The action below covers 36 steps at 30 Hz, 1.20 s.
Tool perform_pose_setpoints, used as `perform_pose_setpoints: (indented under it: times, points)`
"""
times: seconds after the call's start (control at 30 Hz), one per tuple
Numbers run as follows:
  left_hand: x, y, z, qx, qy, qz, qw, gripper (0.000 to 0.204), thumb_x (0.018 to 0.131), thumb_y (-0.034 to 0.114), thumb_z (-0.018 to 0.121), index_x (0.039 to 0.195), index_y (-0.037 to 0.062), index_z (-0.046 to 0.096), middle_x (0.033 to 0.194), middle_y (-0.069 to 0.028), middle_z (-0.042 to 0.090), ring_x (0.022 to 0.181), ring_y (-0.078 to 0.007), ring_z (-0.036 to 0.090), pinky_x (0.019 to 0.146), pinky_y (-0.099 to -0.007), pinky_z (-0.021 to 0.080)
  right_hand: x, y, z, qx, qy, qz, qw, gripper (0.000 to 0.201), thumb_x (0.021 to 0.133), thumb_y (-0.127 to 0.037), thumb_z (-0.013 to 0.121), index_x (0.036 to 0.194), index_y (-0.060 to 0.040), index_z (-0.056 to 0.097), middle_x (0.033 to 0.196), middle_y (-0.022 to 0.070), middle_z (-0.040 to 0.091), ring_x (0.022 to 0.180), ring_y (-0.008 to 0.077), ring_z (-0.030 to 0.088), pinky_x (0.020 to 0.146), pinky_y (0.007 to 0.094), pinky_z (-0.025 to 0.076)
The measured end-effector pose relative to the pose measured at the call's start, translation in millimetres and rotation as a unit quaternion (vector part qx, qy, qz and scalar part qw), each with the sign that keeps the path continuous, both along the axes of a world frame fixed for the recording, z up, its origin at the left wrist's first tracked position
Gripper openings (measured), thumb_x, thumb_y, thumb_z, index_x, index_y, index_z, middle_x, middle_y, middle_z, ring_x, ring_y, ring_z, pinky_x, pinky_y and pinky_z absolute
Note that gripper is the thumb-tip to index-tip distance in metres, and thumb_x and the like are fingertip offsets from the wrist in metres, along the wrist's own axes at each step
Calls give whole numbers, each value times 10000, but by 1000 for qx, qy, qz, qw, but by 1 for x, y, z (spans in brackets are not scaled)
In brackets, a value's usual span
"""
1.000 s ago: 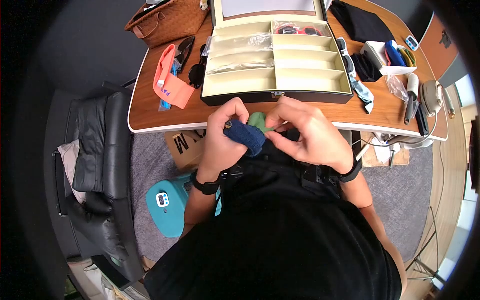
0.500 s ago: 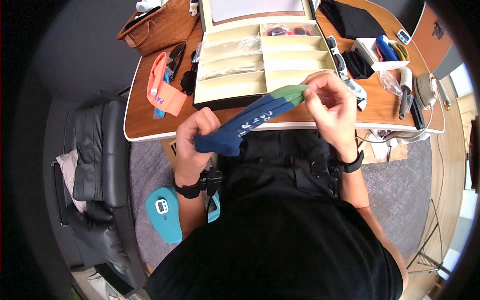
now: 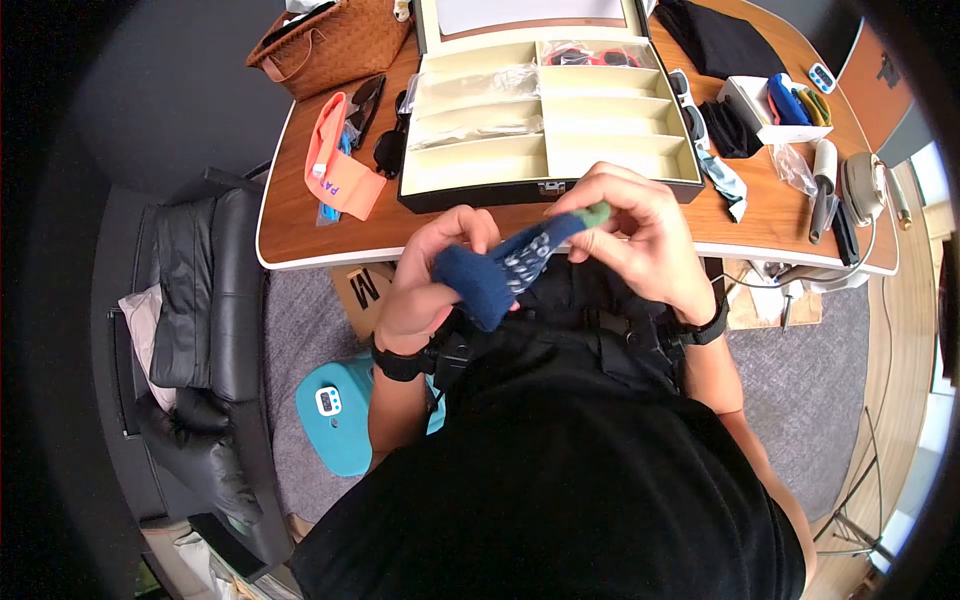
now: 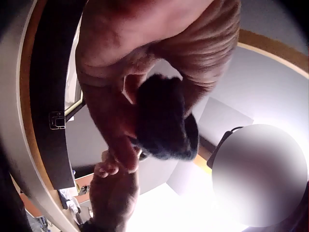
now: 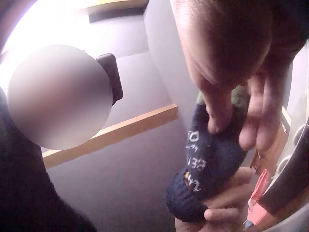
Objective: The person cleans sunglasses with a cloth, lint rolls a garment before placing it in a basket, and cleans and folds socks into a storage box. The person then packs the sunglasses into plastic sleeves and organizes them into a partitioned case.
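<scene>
A navy sock (image 3: 475,285) with pale lettering and a green toe is held between both hands, in front of the table's near edge. The left hand (image 3: 415,290) grips its thick, bunched cuff end. Thumb and fingers of the right hand (image 3: 645,240) pinch the green toe end. In the left wrist view the dark cuff (image 4: 164,121) sits in the left hand's curled fingers. From the right wrist the lettered side of the sock (image 5: 205,154) shows, the right hand's fingers (image 5: 217,113) over its upper part.
On the table (image 3: 540,218) stands an open compartment case (image 3: 480,165) with wrapped items and red sunglasses (image 3: 590,58). An orange band (image 3: 350,185), sunglasses and a woven basket (image 3: 345,45) lie left; a white box (image 3: 750,105), lint roller (image 3: 823,175) and black cloth are right.
The sock was bunched between close hands, then stretched out long; now the hands are closer again and it sags shorter. The left hand has moved rightward since the half-second-old frame.
</scene>
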<state>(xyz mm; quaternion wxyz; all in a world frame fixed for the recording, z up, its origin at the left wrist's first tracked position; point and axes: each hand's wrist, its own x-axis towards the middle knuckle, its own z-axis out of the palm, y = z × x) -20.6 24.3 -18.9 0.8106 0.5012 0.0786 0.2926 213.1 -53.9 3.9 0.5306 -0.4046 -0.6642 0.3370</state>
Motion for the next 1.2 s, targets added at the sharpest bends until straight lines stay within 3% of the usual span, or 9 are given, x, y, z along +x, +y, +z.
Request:
perform_pose_setpoints:
  times: [0.13,0.37,0.57,0.63,0.7,0.77,1.0,1.13,1.2]
  points:
    - [-15,2,5,12,38,-60,997,399,702,111,721,1029,17,513,995,-67,559,924,-151,576,871,-253,417,0,1,-4,-34,62,-55,996,142,857,0,675,998,18,678,879,51,637,580,61,606,508,186,471]
    - [-16,2,3,-54,30,-104,993,608,734,308,804,1127,-25,482,1110,-141,591,995,-177,609,869,-261,472,-2,-3,1,-107,51,-86,989,132,916,-55,648,1028,13,663,822,24,643,526,37,532,449,168,409]
    - [-20,9,8,-71,32,-77,994,451,875,255,643,1164,-34,454,1110,-176,591,1003,-241,626,818,-409,535,5,-4,5,-158,97,-160,969,182,933,-172,661,981,1,687,631,-26,577,455,35,477,408,200,375]
    - [-17,5,11,-177,-116,34,977,363,942,228,501,1194,-26,441,1117,-179,590,1010,-299,624,788,-480,532,11,-3,5,-147,120,-174,966,212,939,-195,663,996,8,687,613,-32,563,423,31,456,374,195,343]
    - [-29,15,-2,-154,-108,37,982,419,974,301,376,1252,10,492,1153,-196,599,1085,-393,588,759,-541,532,17,-3,6,-146,141,-173,964,228,940,-202,664,1000,17,686,610,-32,559,411,30,449,363,194,333]
    - [-29,11,7,-155,-75,152,973,292,937,167,465,1191,23,448,1143,-172,570,974,-316,627,708,-436,539,18,-3,6,-145,147,-176,962,231,940,-201,664,1000,21,685,610,-30,560,407,31,445,360,193,329]
    - [-34,11,17,-8,-80,115,990,422,787,-143,533,1136,76,446,975,-110,528,679,-156,611,384,-199,465,21,-4,7,-143,160,-166,962,214,938,-176,664,999,28,684,612,-19,568,401,34,447,362,191,326]
    - [-38,18,17,202,180,416,868,331,781,-188,492,1050,-21,593,913,-32,474,555,-55,540,394,-190,480,22,-9,10,-120,165,-186,961,209,934,-162,667,1012,31,684,617,-21,574,407,31,447,372,192,332]
    - [-37,19,15,225,198,424,855,330,792,-182,486,1064,-21,582,912,-30,475,583,-59,550,393,-187,478,17,-10,11,-147,167,-161,961,206,931,-153,671,1029,28,685,637,-17,587,416,28,446,383,190,339]
